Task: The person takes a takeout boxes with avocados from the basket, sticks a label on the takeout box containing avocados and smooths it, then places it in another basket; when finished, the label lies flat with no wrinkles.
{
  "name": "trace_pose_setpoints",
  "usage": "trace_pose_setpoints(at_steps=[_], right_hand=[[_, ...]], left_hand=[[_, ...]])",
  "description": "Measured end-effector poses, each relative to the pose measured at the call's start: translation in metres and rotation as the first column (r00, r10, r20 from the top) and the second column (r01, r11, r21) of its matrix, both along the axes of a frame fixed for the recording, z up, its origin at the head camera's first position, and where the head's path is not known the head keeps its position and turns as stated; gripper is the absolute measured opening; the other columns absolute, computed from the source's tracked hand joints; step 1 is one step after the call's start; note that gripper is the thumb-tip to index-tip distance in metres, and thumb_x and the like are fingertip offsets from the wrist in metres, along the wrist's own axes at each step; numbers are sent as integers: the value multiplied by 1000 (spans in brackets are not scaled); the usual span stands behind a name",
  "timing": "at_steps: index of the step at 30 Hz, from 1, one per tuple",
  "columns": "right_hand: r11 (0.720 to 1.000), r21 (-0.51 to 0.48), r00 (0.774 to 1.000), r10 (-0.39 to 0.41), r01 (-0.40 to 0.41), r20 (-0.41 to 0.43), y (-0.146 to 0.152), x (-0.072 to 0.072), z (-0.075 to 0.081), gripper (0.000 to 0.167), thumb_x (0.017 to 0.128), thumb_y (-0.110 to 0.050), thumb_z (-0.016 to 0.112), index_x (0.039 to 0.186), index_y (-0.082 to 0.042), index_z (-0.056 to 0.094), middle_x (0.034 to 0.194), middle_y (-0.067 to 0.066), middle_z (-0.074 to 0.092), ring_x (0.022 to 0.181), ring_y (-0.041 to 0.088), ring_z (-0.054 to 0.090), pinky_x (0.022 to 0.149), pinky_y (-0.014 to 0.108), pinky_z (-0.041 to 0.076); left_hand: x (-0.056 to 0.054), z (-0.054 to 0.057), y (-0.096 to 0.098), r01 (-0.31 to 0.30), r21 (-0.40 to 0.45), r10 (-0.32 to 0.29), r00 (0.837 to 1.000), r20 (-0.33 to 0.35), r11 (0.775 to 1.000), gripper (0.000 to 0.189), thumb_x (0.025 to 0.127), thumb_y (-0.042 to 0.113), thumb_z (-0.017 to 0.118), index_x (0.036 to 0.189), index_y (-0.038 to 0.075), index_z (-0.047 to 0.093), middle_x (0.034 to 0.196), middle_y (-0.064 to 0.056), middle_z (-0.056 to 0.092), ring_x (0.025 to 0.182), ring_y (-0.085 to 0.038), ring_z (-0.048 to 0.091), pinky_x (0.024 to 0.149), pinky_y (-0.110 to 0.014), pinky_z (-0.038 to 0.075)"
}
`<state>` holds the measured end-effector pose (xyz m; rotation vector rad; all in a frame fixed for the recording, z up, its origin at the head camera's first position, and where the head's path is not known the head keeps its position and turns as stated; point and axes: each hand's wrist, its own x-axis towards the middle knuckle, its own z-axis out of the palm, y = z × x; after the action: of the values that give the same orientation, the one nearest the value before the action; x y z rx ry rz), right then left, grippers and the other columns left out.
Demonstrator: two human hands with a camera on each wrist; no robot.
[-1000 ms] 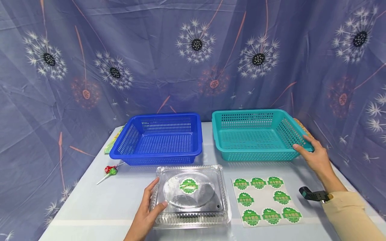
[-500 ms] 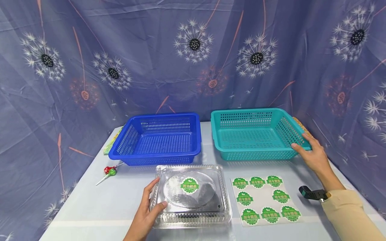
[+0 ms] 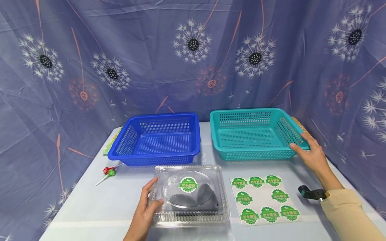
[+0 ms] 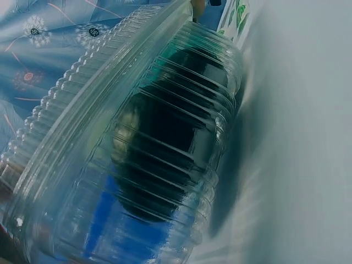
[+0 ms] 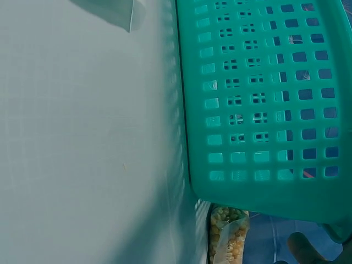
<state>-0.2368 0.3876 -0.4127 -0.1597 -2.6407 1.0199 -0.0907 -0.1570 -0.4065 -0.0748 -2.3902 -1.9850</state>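
Note:
My left hand holds the left side of a clear plastic clamshell box, thumb over the lid and fingers along the far left edge. A round green-and-white sticker sits on the lid. Dark rounded shapes show through the box wall in the left wrist view. My right hand grips the near right corner of a teal perforated basket, its thumb on the front rim and its fingers along the right rim. In the right wrist view, fingertips appear beside the basket's corner.
A blue perforated basket stands to the left of the teal one. Two lollipops, red and green, lie at left. A sheet of green stickers lies right of the box. A bag of yellowish kernels is beyond the teal basket.
The left thumb has shifted slightly left on the lid, and the dark shapes show more clearly through it. The head view has drifted a little; the right hand keeps its hold.

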Motion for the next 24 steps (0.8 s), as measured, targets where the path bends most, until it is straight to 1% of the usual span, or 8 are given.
trace_pose_setpoints(at_steps=[5, 10, 13, 15, 17, 19, 21, 24], right_hand=[[1000, -3, 1000, 5, -5, -7, -1, 1, 0, 78, 92, -46, 53, 152, -15, 15, 154, 29, 9, 134, 61, 7, 93, 76, 16], [1000, -1, 1000, 6, -6, -22, -1, 2, 0, 78, 92, -45, 54, 152, -13, 16, 154, 29, 10, 134, 61, 8, 93, 76, 16], [1000, -1, 1000, 6, -6, -24, 0, 1, 0, 77, 92, -45, 54, 152, -14, 16, 154, 28, 10, 134, 61, 8, 93, 76, 15], [1000, -1, 1000, 7, -7, -25, 0, 1, 0, 77, 92, -45, 53, 152, -14, 16, 154, 28, 10, 134, 61, 8, 93, 76, 15], [1000, -1, 1000, 8, -8, -27, 0, 1, 0, 77, 92, -45, 53, 152, -14, 16, 154, 28, 11, 134, 61, 8, 93, 76, 16], [1000, 2, 1000, 8, -8, -28, 0, 1, 0, 77, 92, -45, 53, 152, -14, 16, 154, 28, 11, 134, 61, 9, 93, 76, 16], [1000, 4, 999, 10, -9, -31, 0, 1, 0, 77, 92, -45, 53, 152, -14, 16, 154, 29, 11, 133, 62, 9, 93, 76, 16], [1000, 7, 999, 13, -13, -34, 1, 2, -1, 77, 92, -44, 53, 152, -14, 16, 154, 28, 11, 132, 63, 9, 92, 76, 16]], left_hand=[[1, 10, 2, 12, 18, -12, 1000, 12, 1000, 65, 90, 4, 45, 146, 27, 24, 146, -17, 22, 124, -36, 34, 94, -49, 38], [-1, 28, 3, 18, 37, -19, 1000, 25, 999, 62, 92, 6, 41, 146, 31, 23, 151, -15, 16, 127, -36, 33, 95, -50, 37], [-5, 41, 4, 32, 51, -33, 999, 3, 998, 59, 94, 10, 41, 145, 32, 24, 154, -13, 10, 138, -38, 16, 103, -62, 23], [-8, 49, 5, 48, 67, -47, 999, -19, 997, 57, 94, 11, 40, 145, 31, 24, 155, -14, 7, 142, -38, 3, 103, -69, 11], [-13, 57, 7, 59, 86, -56, 998, -37, 995, 56, 94, 11, 40, 145, 31, 25, 156, -13, 3, 144, -36, -7, 102, -72, 3], [-19, 65, 11, 66, 102, -61, 997, -50, 993, 57, 94, 10, 39, 145, 31, 25, 156, -12, 2, 144, -33, -6, 102, -72, 4], [-25, 71, 15, 74, 125, -67, 996, -63, 989, 57, 94, 9, 38, 145, 31, 24, 153, -11, 7, 142, -32, 6, 104, -68, 11], [-37, 80, 22, 79, 145, -66, 993, -95, 986, 58, 94, 8, 38, 145, 30, 25, 150, -9, 11, 138, -29, 13, 104, -64, 15]])
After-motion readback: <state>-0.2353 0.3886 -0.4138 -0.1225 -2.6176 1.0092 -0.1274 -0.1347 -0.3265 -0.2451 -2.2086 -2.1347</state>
